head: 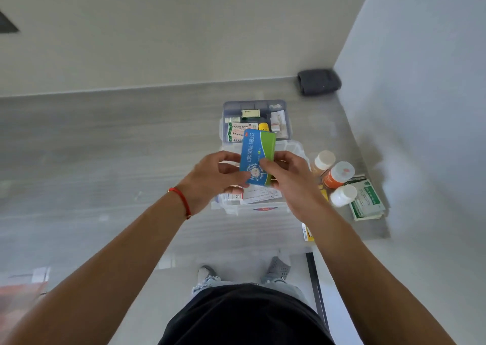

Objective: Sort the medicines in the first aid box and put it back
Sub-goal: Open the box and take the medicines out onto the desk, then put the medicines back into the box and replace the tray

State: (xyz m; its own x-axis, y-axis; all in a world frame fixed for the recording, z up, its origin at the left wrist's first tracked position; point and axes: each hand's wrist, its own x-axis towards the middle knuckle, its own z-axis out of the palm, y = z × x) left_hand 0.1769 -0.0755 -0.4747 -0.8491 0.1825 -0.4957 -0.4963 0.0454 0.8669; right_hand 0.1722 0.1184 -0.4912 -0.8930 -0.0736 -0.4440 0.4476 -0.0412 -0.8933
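A blue and green tablet box (pixel 256 152) is held above the clear first aid box (pixel 263 209) on the grey counter. My left hand (pixel 213 179) grips its lower left edge and my right hand (pixel 286 176) pinches its lower right edge. Behind it lies a clear tray (pixel 288 118) with several small medicine packets and a yellow cap. Inside the box under my hands lie a white leaflet (pixel 259 194) and a small white carton (pixel 235 196).
Right of the box stand three white-capped bottles (pixel 338 175) and a stack of green-printed sachets (pixel 368 202). A yellow packet (pixel 307 232) lies at the counter edge. A dark folded cloth (pixel 318 81) sits in the back corner by the right wall.
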